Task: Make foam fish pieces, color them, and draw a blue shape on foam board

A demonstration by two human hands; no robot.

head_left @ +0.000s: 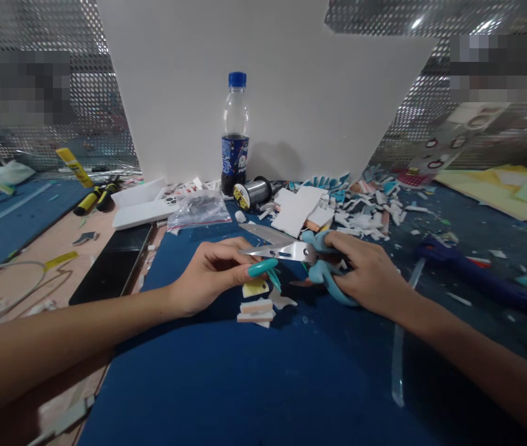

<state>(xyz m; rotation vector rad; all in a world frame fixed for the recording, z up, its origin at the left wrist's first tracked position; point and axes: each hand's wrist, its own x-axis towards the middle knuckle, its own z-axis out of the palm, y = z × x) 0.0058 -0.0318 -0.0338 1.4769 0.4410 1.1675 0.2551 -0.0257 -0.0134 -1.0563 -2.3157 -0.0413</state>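
Note:
My right hand (pixel 368 269) grips the light blue handles of a pair of scissors (pixel 291 251), its fingers in the loops. The steel blades are apart and point left, with the lower blade's tip reaching my left hand (pixel 217 269). That hand is closed in a pinch, with long teal nails; what lies between its fingertips is too hidden to make out. Just below the fingertips is a small yellow piece (pixel 255 287) with a dark dot. Nearer me, small white and pinkish foam strips (pixel 256 311) lie on the blue mat (pixel 263 384).
A cola bottle (pixel 235 148) and a wire spool (pixel 253 193) stand behind, before a white board (pixel 282 80). Foam scraps (pixel 370 207) are heaped beside them. At left lie a black phone-like slab (pixel 112 263) and a plastic bag (pixel 201 210); at right, a dark blue-handled tool (pixel 477 272).

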